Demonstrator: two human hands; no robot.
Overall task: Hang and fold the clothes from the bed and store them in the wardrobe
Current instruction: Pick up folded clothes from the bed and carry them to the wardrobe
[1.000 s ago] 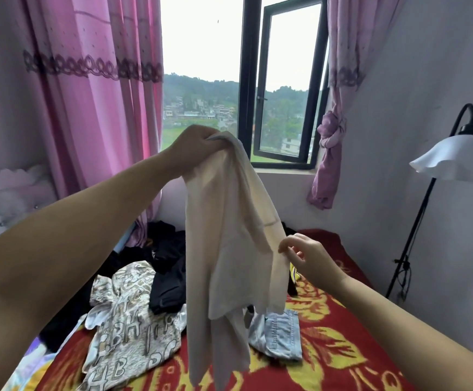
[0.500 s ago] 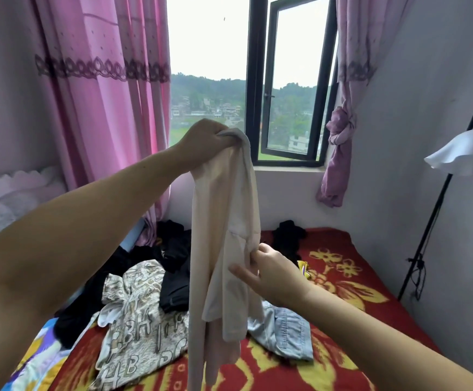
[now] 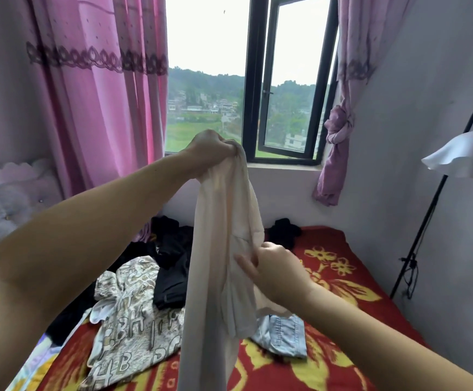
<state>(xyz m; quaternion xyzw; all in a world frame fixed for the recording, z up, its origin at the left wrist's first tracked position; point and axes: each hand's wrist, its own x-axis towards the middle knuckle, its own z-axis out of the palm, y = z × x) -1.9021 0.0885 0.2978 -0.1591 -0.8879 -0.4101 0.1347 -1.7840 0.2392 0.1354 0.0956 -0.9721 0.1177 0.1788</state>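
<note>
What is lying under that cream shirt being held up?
Below the cream shirt lies the red bedspread, with folded jeans poking out at its right and a patterned shirt at its left. The hanging cloth covers whatever lies directly behind it.

Head camera, single wide-angle view: looks forward and slightly down over the bed [image 3: 342,277], facing the window [image 3: 286,80]; raised arms close in the foreground.
</note>
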